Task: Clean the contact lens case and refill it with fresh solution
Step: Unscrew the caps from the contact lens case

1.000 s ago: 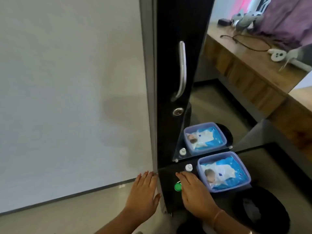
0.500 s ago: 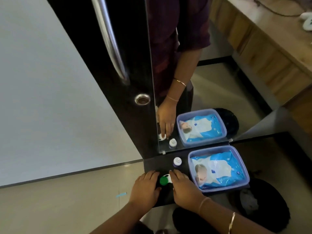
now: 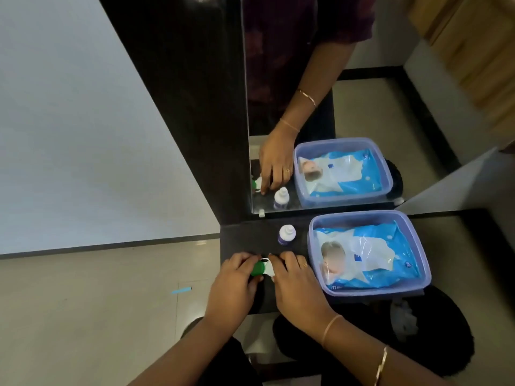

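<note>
A small contact lens case [image 3: 264, 267] with a green cap and a white part lies on a narrow dark shelf [image 3: 242, 235] in front of a mirror. My left hand [image 3: 232, 285] grips the green cap with curled fingers. My right hand [image 3: 296, 284] holds the white side of the case, so most of the case is hidden. A small white solution bottle with a purple label [image 3: 286, 234] stands upright just behind my hands, untouched.
A clear plastic box [image 3: 418, 263] holding a blue wipes packet sits to the right on the shelf. The mirror [image 3: 348, 107] behind reflects my arm, the bottle and the box. A dark round bin [image 3: 434, 338] stands below right. A white wall is on the left.
The camera tilted down and moved closer. My left hand shifted from the floor side onto the green cap, and both hands now close round the case.
</note>
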